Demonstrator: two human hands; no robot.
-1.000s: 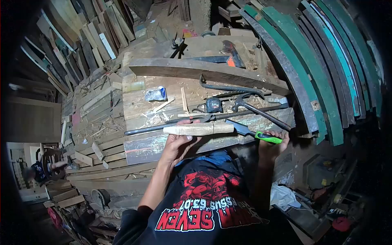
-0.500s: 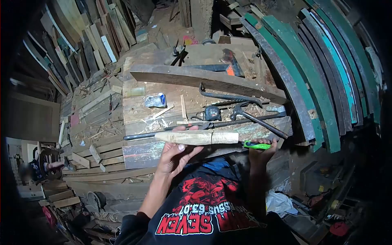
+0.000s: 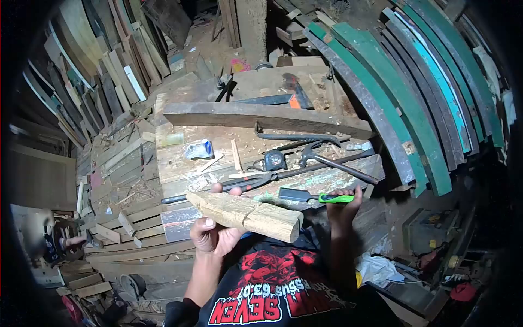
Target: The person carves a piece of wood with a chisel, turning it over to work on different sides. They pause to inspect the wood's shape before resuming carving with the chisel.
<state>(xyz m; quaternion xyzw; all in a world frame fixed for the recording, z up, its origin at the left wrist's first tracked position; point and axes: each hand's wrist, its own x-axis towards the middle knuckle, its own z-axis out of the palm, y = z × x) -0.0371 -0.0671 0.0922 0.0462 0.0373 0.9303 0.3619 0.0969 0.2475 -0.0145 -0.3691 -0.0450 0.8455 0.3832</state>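
Note:
My left hand (image 3: 215, 237) grips a pale carved piece of wood (image 3: 248, 215), tapered at its left end, with a notch cut across it near the middle. The blunt right end of the wood tilts down toward my shirt. In my right hand (image 3: 344, 210) is a chisel (image 3: 297, 194) by its green handle, its flat blade pointing left, just beyond the wood and apart from it. Past them on the bench lie a claw hammer (image 3: 340, 165), a tape measure (image 3: 274, 160) and a long-handled metal tool (image 3: 261, 180).
A thick wooden beam (image 3: 267, 119) crosses the bench, with a bent pry bar (image 3: 298, 136) in front of it. A crumpled packet (image 3: 198, 150) lies among shavings. Curved green boards (image 3: 381, 92) stand at right. Another person (image 3: 54, 240) is at far left.
The wood has turned, its right end swinging down and toward me. The chisel's blade, hidden behind the wood before, now shows. The whole view has shifted slightly.

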